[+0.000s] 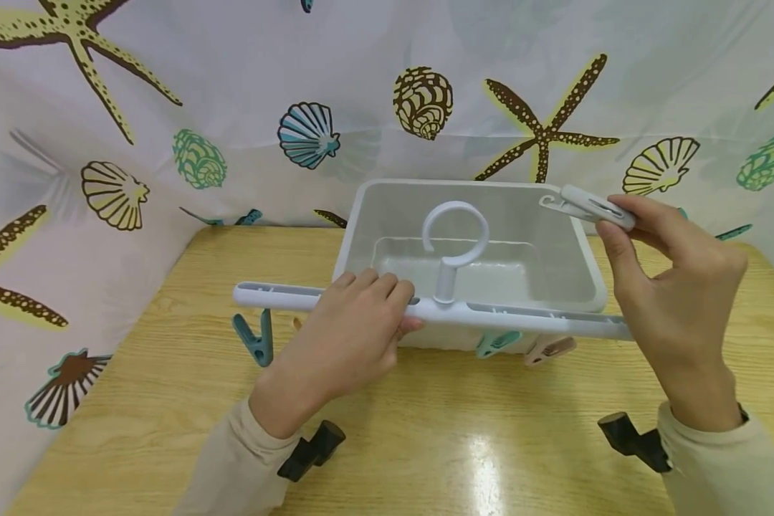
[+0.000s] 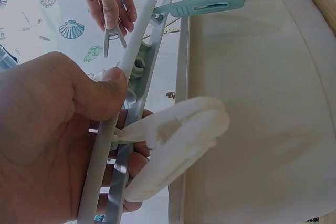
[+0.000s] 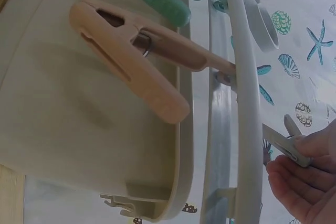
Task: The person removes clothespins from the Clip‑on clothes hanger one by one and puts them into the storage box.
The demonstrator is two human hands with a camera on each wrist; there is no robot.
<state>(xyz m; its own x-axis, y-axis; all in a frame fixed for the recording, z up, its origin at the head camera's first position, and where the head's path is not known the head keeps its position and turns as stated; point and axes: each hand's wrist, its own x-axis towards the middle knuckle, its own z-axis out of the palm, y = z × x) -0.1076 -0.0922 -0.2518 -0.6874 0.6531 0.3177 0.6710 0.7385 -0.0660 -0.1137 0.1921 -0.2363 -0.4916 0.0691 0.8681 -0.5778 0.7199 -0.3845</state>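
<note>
White hanger bar [image 1: 535,324] crossed before a grey bin [image 1: 406,197], left hand [image 1: 355,330] wrapped its fingers round the bar, right hand [image 1: 677,287] clamped thumb and fingertips on a pale clothespin [image 1: 587,204], near the bin's right rim.

Bin [image 1: 393,211] on tbl [image 1: 426,430], clips [image 1: 266,334] below hngr [image 1: 529,320]

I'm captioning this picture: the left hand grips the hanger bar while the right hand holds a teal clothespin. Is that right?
Not quite: the clothespin in the right hand is pale grey, as the head view shows. The left hand does grip the hanger bar.
</note>
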